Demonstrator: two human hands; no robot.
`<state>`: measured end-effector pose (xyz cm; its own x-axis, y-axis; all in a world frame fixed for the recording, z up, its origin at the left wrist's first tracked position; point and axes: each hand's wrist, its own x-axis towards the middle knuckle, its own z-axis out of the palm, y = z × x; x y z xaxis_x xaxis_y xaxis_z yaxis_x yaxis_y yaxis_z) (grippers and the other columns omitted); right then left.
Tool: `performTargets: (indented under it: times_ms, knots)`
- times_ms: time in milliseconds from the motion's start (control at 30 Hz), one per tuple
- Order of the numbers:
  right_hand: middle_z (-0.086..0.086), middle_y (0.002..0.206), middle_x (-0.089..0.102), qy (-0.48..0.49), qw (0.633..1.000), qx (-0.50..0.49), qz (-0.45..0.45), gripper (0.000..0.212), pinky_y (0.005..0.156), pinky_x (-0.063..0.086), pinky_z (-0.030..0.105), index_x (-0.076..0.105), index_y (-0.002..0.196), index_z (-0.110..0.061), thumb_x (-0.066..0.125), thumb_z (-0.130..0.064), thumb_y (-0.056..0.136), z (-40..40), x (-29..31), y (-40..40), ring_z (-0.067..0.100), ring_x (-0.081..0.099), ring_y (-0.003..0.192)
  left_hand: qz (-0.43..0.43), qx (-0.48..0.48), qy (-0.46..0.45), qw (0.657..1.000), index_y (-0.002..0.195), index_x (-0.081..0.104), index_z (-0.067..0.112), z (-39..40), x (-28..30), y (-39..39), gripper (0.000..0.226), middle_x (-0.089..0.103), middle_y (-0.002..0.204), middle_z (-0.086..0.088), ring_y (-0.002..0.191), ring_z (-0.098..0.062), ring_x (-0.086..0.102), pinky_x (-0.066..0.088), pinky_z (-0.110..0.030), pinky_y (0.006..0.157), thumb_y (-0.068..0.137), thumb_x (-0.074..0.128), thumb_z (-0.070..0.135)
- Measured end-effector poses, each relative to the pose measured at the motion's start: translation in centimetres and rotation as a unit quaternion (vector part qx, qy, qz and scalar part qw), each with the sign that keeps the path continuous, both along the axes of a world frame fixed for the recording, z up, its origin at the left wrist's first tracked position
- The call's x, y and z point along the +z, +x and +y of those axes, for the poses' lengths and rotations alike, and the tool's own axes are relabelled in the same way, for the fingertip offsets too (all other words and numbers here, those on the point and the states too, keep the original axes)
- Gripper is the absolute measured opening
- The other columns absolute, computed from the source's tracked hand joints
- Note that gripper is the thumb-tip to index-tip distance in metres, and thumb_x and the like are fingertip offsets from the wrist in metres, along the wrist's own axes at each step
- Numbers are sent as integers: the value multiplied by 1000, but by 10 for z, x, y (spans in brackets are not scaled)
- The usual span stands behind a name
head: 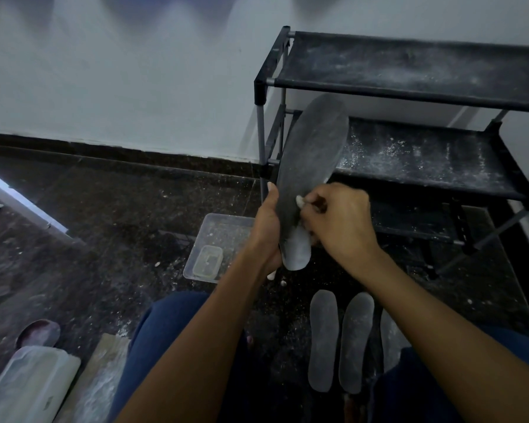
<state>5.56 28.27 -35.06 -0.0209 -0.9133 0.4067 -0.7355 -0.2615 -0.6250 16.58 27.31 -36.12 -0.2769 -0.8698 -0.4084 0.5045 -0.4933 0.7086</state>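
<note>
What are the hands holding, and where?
The left hand grips the insole along its side, near the lower end. The right hand pinches a small white wad against the insole.

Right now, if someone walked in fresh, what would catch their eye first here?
The long dark insole held upright at centre, the left hand gripping its lower edge while the right hand pinches a small white wad against it. Next, the black shoe rack on the right, its shelves dusted with white powder, and grey insoles laid side by side on the floor between the knees.
</note>
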Motion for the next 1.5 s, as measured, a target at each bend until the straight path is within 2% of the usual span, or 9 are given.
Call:
performTargets:
  times_ms: [133,233,600,733,867,1033,1133,1333,1500]
  knots:
    - [0,65,66,-35,996,-68,-55,13,55,46,13,68,74,-9,64,-15,85,-19,11,-21,5,59,54,-23,-47,-10,999,101,65,16,-1,-2,-2,71,69,86,-4,60,-20,62,37,-27,50,94,14,64]
    - [-4,68,64,-28,993,-90,-69,7,57,42,3,68,76,-10,64,-7,81,-21,11,-27,1,57,57,-29,-62,-17,997,103,65,14,-1,-4,-2,71,68,87,-4,58,-21,63,39,-24,47,94,14,63]
    - [-2,73,69,11,991,-73,-110,4,66,55,20,72,80,-9,68,-11,80,-22,10,-32,6,64,65,-36,-68,-15,997,101,63,12,-3,-8,-1,67,67,77,-3,58,-22,67,43,-24,45,96,17,61]
    - [-1,73,69,43,994,-50,-89,6,65,52,15,72,82,-10,68,-12,79,-14,10,-23,6,63,65,-32,-62,-2,998,99,65,11,-3,-8,-2,70,70,78,-5,58,-20,65,43,-23,46,95,16,62]
    - [-5,69,67,73,995,-9,-74,3,58,46,5,72,79,-11,71,-13,78,-6,11,-17,0,61,62,-33,-41,15,998,105,63,11,-5,-8,1,68,72,80,-6,63,-19,67,52,-27,54,95,19,62]
    - [-3,77,70,26,998,-20,-57,11,61,45,2,72,90,-10,66,-16,84,-5,9,-17,-2,59,63,11,-41,27,999,103,63,10,-4,-3,-1,70,72,92,-13,92,-31,64,46,-49,86,95,17,62]
    - [-3,77,70,56,998,14,-37,9,61,48,6,73,87,-11,67,-15,84,3,2,-10,-1,60,62,28,-2,34,999,108,62,6,-4,-4,1,63,72,95,-13,87,-25,68,56,-36,75,99,23,54]
    - [0,72,70,64,996,51,29,11,56,39,1,73,78,-10,67,-18,83,11,-3,-1,3,58,58,22,-1,35,999,112,60,-3,-5,0,6,74,66,109,-17,98,-24,64,52,-31,84,98,17,56]
    - [4,79,66,11,999,8,47,7,57,32,0,72,81,-8,67,-12,82,9,-1,-2,6,53,61,6,23,31,999,98,66,-2,-8,-3,7,68,71,91,-16,78,-23,69,57,-27,67,99,23,51]
